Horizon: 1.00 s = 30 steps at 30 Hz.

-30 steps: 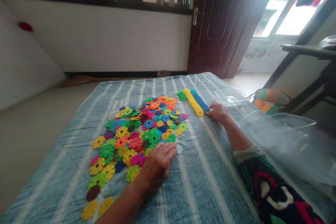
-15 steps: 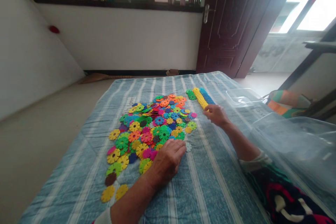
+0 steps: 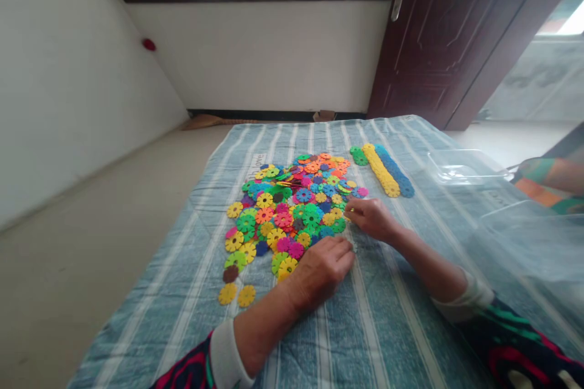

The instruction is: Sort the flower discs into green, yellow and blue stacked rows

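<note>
The left hand (image 3: 322, 270) lies flat and open beside the plastic snowflake discs (image 3: 296, 206) (light, stiff, best pinched at the rim); the right hand (image 3: 371, 219) makes a narrow grip at their edge, and whether it holds one I cannot tell.

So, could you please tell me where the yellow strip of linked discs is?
In the head view, the yellow strip lies on the striped quilt, right of the pile of coloured discs, alongside the blue strip and beyond the right hand.

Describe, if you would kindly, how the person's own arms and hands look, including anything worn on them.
The left hand and right hand are bare, with no gloves, and the forearms are uncovered. Each arm comes out of a white cuff on a dark sleeve patterned in red, green and white.
</note>
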Each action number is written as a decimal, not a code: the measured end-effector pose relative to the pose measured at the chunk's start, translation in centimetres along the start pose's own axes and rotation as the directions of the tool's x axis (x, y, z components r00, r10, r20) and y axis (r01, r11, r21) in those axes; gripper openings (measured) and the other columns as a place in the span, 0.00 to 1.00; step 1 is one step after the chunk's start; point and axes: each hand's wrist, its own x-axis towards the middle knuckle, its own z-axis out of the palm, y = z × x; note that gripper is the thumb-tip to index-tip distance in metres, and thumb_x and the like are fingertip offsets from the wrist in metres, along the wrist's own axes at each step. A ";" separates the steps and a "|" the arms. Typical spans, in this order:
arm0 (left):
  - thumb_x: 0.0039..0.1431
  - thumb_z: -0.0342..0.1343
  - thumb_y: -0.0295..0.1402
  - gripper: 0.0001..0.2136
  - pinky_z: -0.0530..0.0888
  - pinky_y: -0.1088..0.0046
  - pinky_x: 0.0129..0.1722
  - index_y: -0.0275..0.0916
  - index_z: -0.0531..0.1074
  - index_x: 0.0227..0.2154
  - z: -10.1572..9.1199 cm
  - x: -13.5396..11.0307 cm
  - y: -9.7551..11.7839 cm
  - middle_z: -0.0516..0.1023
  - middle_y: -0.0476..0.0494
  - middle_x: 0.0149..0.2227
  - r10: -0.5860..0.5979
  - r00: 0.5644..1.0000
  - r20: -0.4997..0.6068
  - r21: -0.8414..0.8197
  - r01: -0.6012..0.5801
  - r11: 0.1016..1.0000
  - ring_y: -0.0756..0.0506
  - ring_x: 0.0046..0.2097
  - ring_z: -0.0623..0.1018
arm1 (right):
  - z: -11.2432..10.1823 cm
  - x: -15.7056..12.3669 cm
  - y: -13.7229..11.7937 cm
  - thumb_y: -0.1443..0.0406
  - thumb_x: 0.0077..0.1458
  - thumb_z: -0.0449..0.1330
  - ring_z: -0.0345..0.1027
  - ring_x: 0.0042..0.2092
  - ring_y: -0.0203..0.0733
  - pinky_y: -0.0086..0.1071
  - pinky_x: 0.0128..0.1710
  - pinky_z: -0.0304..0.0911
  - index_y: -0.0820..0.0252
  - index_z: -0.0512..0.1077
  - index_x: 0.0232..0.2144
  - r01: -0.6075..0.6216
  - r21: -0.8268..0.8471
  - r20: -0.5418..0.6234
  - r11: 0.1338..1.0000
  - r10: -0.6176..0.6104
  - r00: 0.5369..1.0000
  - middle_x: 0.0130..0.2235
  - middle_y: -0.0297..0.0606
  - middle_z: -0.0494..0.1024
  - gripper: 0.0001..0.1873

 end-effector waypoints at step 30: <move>0.53 0.61 0.37 0.08 0.71 0.69 0.39 0.37 0.75 0.26 -7.4 -0.7 -6.8 0.75 0.45 0.30 -0.520 0.790 0.325 0.145 0.501 0.853 0.44 0.37 0.74 | 1.9 -1.6 -2.2 0.65 0.62 0.52 0.60 0.26 0.33 0.29 0.29 0.50 0.59 0.72 0.24 0.306 -0.112 -0.093 0.946 -0.316 0.944 0.25 0.34 0.71 0.15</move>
